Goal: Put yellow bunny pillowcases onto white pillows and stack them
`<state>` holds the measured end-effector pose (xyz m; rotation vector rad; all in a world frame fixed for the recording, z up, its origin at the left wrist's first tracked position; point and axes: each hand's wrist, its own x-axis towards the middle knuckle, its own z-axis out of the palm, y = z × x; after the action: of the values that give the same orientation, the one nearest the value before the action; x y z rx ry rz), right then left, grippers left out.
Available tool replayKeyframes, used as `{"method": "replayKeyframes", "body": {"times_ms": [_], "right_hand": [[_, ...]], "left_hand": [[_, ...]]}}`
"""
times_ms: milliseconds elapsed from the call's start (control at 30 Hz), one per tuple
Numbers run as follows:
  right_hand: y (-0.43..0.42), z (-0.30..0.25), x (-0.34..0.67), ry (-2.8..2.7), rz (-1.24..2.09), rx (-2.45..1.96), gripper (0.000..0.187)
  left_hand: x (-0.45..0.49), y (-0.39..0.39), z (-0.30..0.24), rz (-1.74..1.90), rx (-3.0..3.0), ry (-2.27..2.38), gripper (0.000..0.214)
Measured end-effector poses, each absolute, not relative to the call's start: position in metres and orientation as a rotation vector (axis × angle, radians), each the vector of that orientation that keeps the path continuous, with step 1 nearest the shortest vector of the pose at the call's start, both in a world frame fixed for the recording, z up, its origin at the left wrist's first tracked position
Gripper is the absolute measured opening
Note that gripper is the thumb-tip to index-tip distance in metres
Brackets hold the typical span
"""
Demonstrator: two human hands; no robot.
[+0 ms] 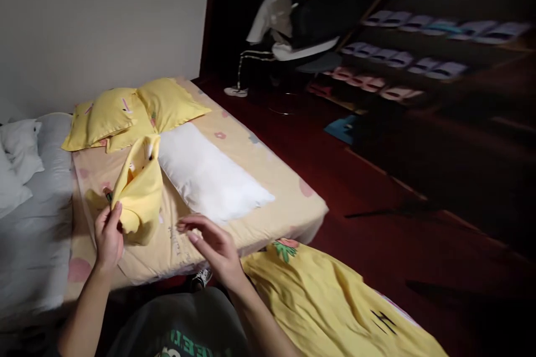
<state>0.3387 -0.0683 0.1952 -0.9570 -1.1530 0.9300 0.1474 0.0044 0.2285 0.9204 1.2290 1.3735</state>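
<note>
My left hand (109, 234) is closed on the edge of a yellow pillowcase (144, 201), which hangs bunched above the bed with its folds gaping. To the right of it, my right hand (215, 245) is held in the air, fingers bent and thumb apart, with nothing visible in it. A bare white pillow (209, 173) lies on the bed (288, 201) just beyond my right hand. The bed has a peach sheet with a flower print.
Several yellow pillows (167, 103) are piled at the bed's head. Yellow printed cloth (318, 295) lies at my right. Grey bedding (52, 178) is on the left. A seated person (272, 22) is at the back, beside shelves (377, 39) of slippers.
</note>
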Motion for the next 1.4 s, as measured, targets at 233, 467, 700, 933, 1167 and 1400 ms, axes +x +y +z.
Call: {"method": "replayKeyframes", "body": {"times_ms": [233, 467, 700, 933, 1167, 1400], "right_hand": [[-0.048, 0.175, 0.181, -1.487, 0.81, -0.994, 0.046], [-0.036, 0.172, 0.17, -1.732, 0.859, -0.984, 0.033], [-0.006, 0.152, 0.255, -0.848, 1.286, -1.235, 0.04], [0.023, 0.168, 0.311, -0.595, 1.431, -1.163, 0.041], [0.031, 0.198, 0.303, -1.132, 1.194, -1.189, 0.055], [0.053, 0.184, 0.242, -1.523, 1.069, -1.295, 0.035]], "left_hand": [[0.047, -0.008, 0.23, 1.016, 1.168, 1.234, 0.032], [0.006, -0.005, 0.221, 1.074, 0.938, 1.174, 0.036], [-0.033, -0.003, 0.217, 1.523, 0.477, 1.484, 0.045], [-0.087, -0.022, 0.216, 1.533, 0.658, 1.649, 0.049], [-0.166, -0.006, 0.238, 1.157, 1.174, 1.796, 0.054], [-0.143, 0.055, 0.17, 1.61, 1.557, 2.283, 0.027]]}}
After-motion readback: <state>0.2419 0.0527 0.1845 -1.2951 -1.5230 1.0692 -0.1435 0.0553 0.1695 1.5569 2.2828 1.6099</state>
